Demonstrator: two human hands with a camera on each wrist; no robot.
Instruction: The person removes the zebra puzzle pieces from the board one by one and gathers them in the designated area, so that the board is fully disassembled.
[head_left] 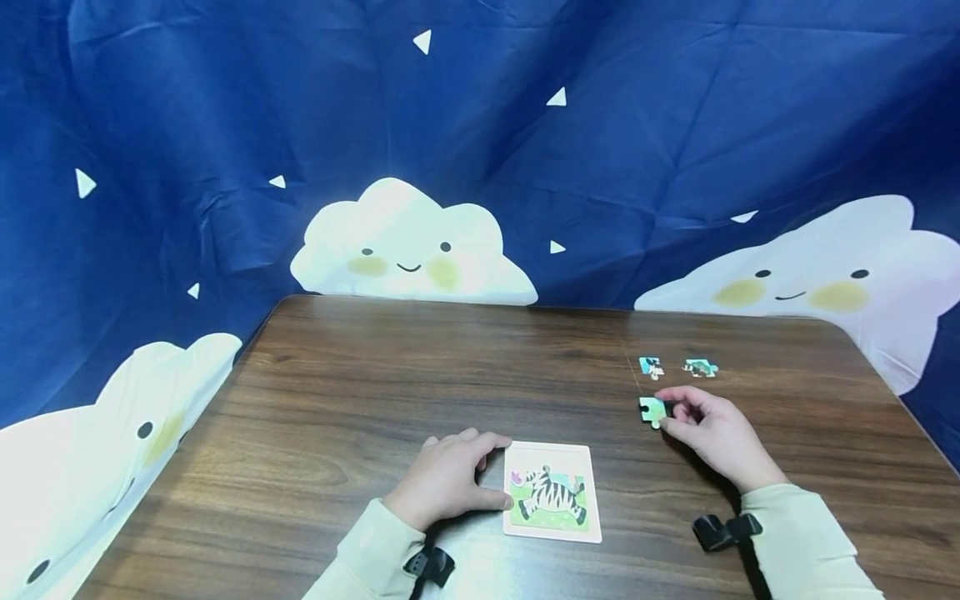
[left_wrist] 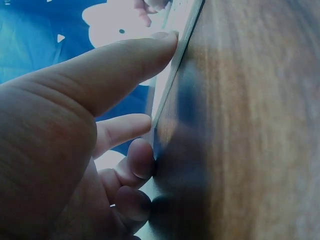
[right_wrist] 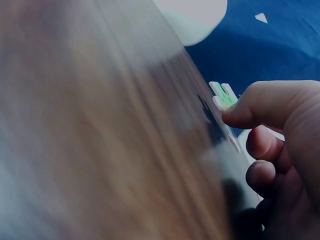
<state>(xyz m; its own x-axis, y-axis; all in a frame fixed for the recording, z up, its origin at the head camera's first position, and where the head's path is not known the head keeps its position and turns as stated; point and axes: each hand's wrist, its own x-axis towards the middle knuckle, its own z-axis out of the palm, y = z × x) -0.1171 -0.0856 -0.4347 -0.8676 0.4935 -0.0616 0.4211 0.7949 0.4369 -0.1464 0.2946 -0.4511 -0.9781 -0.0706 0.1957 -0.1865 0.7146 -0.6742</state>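
A square puzzle board (head_left: 552, 533) with a pale border and a partly filled zebra picture lies on the wooden table. My left hand (head_left: 452, 482) rests at its left side, thumb and index finger spread along that edge. The thumb tip (left_wrist: 167, 42) and index fingertip touch the board's edge in the left wrist view, the other fingers loosely bent. Farther right, my right hand (head_left: 717, 433) pinches a green and light-blue puzzle piece (head_left: 651, 410) between thumb and index finger. The piece (right_wrist: 218, 90) appears tilted, close over the table in the right wrist view.
Beyond the right hand lie two loose puzzle pieces, one with black-and-white parts (head_left: 651, 367) and one mostly blue-green (head_left: 701, 367). A blue curtain (head_left: 600, 167) printed with clouds hangs behind the table's far edge (head_left: 585, 311). Each wrist wears a black strap.
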